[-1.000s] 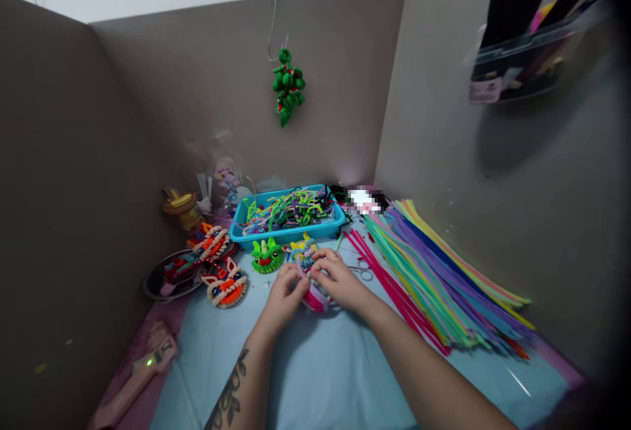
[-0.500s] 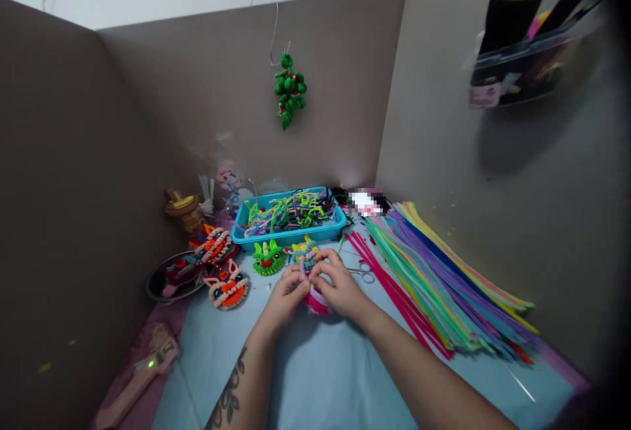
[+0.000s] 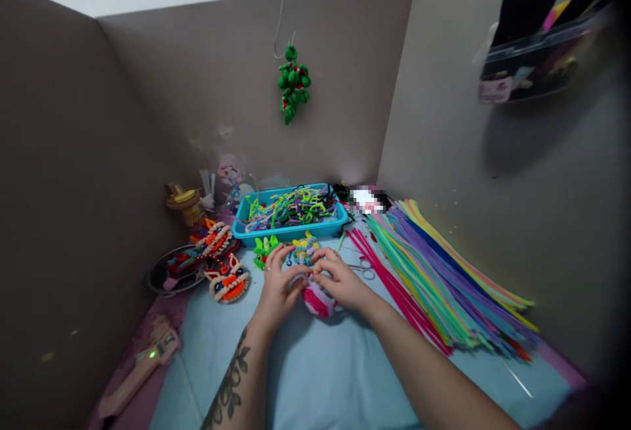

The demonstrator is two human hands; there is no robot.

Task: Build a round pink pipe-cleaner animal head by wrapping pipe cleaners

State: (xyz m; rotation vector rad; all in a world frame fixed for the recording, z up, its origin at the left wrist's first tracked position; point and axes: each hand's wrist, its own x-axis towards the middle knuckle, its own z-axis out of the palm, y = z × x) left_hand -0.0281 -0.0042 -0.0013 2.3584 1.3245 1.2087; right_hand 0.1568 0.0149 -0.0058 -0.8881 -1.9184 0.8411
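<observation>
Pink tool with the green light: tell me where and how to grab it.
Grip the pink tool by its slim bar, probably with the left hand, coming from the near side: that bar slants toward the person, while the bulkier, lit end lies farther away.

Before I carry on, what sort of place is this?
Probably a craft workstation inside grey partitions: long fuzzy stems in many colours lie on the right, a blue tray holds a tangle of thin strands, and a beige-and-orange animal-like head sits to the left.
</observation>
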